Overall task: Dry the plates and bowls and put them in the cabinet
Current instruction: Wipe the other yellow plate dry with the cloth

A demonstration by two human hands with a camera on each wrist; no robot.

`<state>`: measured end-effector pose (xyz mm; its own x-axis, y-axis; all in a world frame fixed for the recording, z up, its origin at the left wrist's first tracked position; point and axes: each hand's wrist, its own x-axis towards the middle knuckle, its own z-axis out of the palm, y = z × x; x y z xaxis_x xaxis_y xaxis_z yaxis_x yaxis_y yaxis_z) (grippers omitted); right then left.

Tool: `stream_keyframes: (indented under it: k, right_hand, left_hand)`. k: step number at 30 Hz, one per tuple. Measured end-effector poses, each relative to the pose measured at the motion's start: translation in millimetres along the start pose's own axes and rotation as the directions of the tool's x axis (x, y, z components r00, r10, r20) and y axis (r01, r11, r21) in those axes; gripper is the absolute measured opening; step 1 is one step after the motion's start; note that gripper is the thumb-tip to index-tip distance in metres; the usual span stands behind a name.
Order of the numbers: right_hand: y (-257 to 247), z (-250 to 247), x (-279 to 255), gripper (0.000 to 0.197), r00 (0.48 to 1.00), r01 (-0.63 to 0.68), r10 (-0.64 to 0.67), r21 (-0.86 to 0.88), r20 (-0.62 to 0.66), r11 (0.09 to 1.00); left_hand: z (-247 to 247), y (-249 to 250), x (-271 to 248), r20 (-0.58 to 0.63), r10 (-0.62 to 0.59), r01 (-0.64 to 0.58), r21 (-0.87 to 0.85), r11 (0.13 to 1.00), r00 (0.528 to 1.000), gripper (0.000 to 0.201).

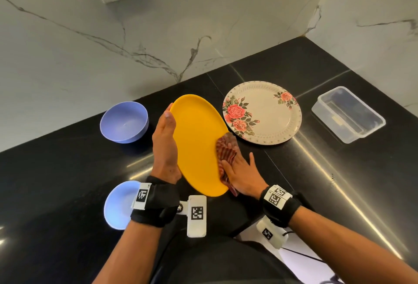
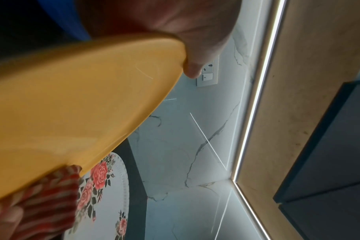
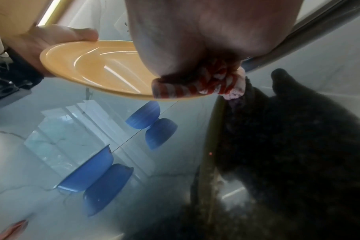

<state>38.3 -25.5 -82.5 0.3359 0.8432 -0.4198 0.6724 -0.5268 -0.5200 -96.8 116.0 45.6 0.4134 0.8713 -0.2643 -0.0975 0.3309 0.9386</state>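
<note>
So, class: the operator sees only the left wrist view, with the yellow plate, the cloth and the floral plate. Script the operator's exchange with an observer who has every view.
Operator: Any bowls left?
Observer: Yes. A far bowl and a near bowl, both blue, stand on the counter left of the yellow plate.
Operator: Anything beyond the floral plate?
Observer: A clear container sits on the counter to its right.
Operator: Where is the cloth working?
Observer: The right hand holds it against the yellow plate's right rim.
</note>
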Motion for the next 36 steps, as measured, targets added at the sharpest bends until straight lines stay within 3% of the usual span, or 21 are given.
stream_keyframes:
  k: [4,11,16,19,23,27,32,36]
  right_hand:
    - [1,3,4,0.060,1.000,-0.019,0.017,-0.078,-0.022,0.997]
    - [-28,-13,-21,0.067,0.996,-0.065,0.044,0.310,0.077,0.949]
    - [-66,-30,-51,0.067,0.978,0.002,-0.087,0.407,0.189,0.913]
    - [-83,-40,-67,0.059,0.959,0.059,-0.193,0.516,0.209,0.855]
    - [-93,-41,-70,0.054,0.954,0.002,-0.209,0.693,0.215,0.721]
    - [-88,-33,-67,0.070,0.949,-0.009,-0.204,0.666,0.241,0.746]
    - [-75,-36,-69,0.042,0.949,0.048,-0.195,0.497,0.249,0.866]
    - [-44,-25,-64,0.042,0.960,0.044,-0.143,0.373,0.242,0.927]
  left_hand:
    - [3,1,-1,-0.030,0.003,-0.002,0.043,0.999,1.000,0.044]
    - [6,4,-2,-0.122,0.033,-0.026,0.055,0.998,0.992,0.044]
    - [17,6,-4,-0.153,0.082,-0.074,0.059,0.996,0.985,0.045]
    - [20,8,-4,-0.150,0.118,-0.104,0.101,0.989,0.982,0.046]
    - [18,6,-4,-0.143,0.128,-0.111,0.121,0.986,0.981,0.045]
    - [15,2,-3,-0.140,0.119,-0.094,0.173,0.980,0.983,0.045]
    - [10,1,-1,-0.191,0.091,-0.063,0.146,0.987,0.977,0.044]
    - [4,4,3,-0.218,0.012,0.000,0.059,0.998,0.976,0.044]
